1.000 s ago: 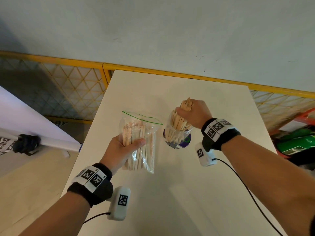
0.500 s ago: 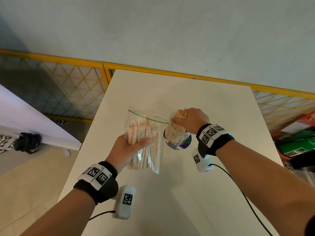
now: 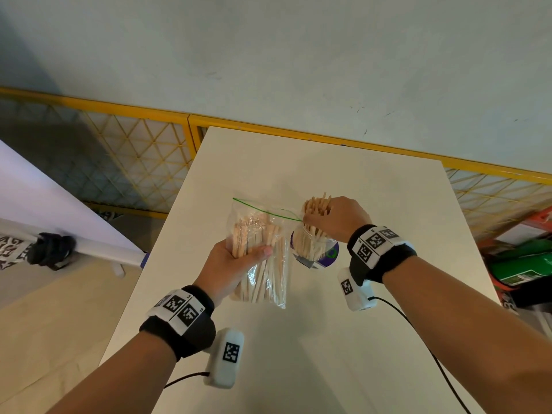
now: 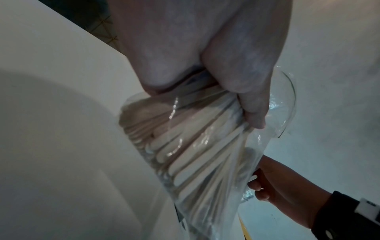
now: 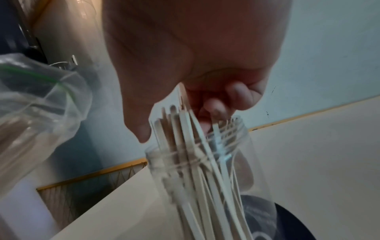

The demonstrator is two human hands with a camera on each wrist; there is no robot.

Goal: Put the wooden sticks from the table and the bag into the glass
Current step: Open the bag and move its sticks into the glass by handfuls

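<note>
My left hand grips a clear zip bag with a green seal, holding it above the white table. The bag is full of wooden sticks, and my fingers curl round its middle. Just right of it a clear glass stands on a dark round disc. More sticks stand in the glass and fan out above its rim. My right hand hovers over the glass, its fingers curled round the stick tops. The bag's open mouth is beside this hand.
A yellow mesh fence runs behind and beside the table, below a pale wall. A white board leans at the left. Green and orange items lie on the floor to the right. Wrist cables trail over the near table.
My right hand has lowered its bundle of sticks down into the glass. My left hand has carried the bag slightly right, closer to the glass.
</note>
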